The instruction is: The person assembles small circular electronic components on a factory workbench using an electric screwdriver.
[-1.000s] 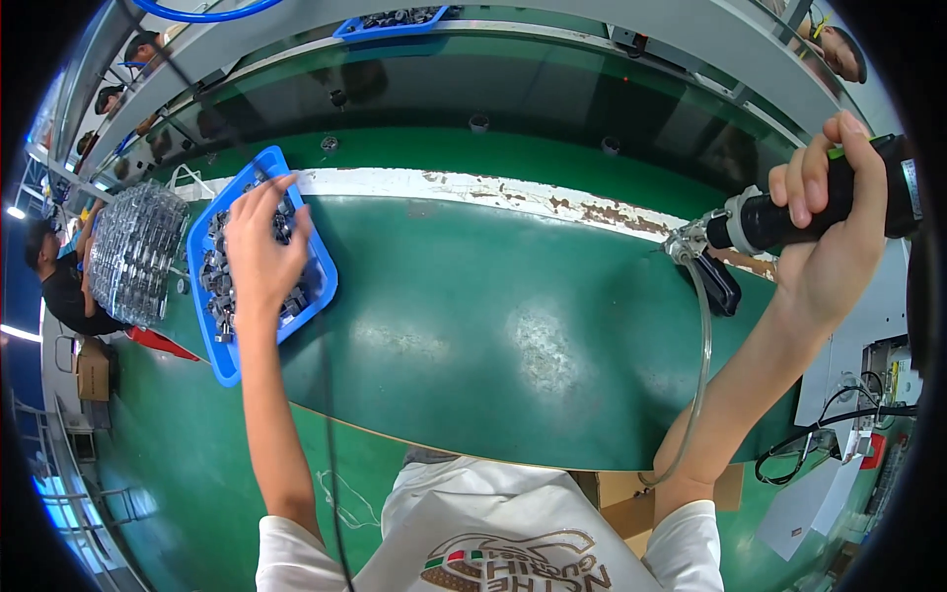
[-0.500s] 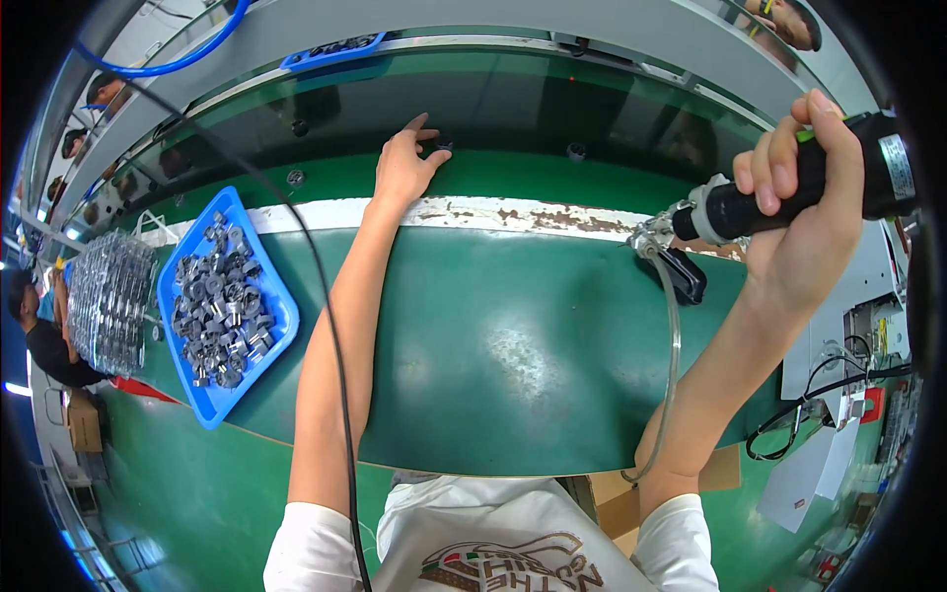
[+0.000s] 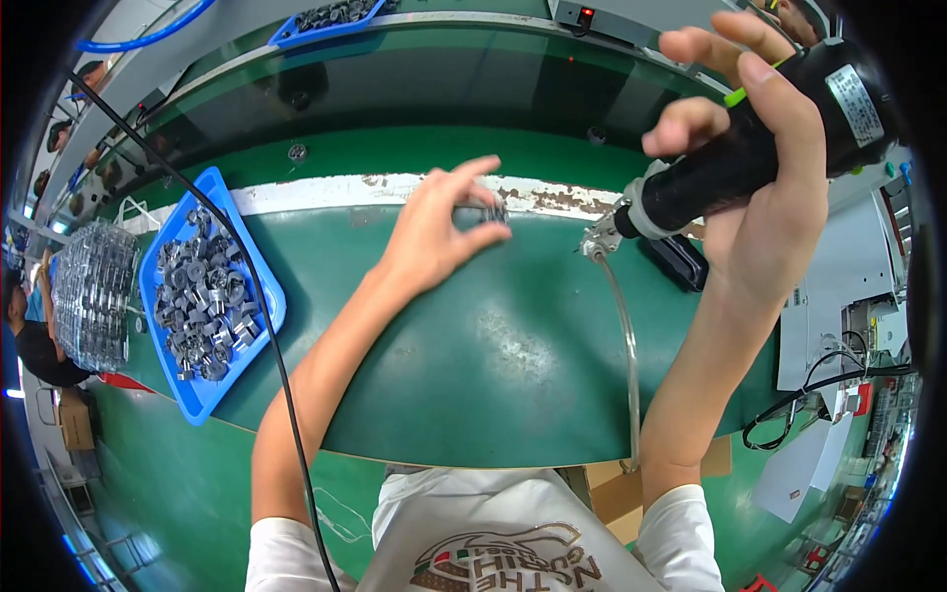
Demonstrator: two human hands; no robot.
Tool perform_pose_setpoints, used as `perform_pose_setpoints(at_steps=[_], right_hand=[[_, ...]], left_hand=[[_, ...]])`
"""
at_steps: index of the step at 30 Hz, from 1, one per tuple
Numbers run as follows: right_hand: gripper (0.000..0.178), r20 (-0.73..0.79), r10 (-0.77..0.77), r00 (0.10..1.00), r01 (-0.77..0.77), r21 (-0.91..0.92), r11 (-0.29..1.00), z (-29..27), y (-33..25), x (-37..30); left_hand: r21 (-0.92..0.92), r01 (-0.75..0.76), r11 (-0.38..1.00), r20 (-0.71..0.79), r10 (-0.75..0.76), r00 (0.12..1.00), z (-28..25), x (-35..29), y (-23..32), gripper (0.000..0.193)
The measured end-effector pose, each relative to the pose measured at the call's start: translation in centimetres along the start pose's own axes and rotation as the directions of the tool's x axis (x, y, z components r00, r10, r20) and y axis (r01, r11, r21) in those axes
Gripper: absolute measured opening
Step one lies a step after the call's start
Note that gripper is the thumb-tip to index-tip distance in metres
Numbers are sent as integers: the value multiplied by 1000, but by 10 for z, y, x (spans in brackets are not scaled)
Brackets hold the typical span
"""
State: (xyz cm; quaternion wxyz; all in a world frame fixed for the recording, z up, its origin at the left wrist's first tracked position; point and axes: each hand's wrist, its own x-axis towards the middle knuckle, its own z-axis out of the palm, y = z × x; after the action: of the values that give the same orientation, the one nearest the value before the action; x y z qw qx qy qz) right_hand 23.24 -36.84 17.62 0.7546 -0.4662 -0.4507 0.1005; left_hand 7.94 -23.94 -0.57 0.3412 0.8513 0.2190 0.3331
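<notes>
My left hand (image 3: pixel 429 237) is over the near edge of the white strip, thumb and fingers closed around a small dark grey round part (image 3: pixel 498 211). In my right hand (image 3: pixel 774 212) lies a black power screwdriver (image 3: pixel 715 183), its body against the palm. Some of that hand's fingers are lifted off it. The tool's metal tip (image 3: pixel 602 237) points left and down, with a clear hose (image 3: pixel 627 345) hanging from it. To the left stands a blue tray (image 3: pixel 200 403) heaped with similar small grey parts (image 3: pixel 202 301).
A dark oblong object (image 3: pixel 679 262) lies behind the tool tip. Stacked clear plastic trays (image 3: pixel 94 296) stand at the far left. A green belt (image 3: pixel 375 153) beyond the white strip carries a few small parts. A black cable (image 3: pixel 266 326) crosses over my left arm.
My left hand has come back from the belt toward me and to the right, bringing a small part. The screwdriver has shifted left, and several right fingers have lifted off it.
</notes>
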Motion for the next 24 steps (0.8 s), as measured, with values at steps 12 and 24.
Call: perform_pose_setpoints(at_steps=[12,24], right_hand=[[28,396,94,914,-191,214,958,3,27,-18],[27,425,183,887,-285,192,939,11,22,-19]], left_hand=[[94,-69,993,129,57,990,-3,-53,19,34],[73,-140,987,63,136,989,5,-56,17,18]])
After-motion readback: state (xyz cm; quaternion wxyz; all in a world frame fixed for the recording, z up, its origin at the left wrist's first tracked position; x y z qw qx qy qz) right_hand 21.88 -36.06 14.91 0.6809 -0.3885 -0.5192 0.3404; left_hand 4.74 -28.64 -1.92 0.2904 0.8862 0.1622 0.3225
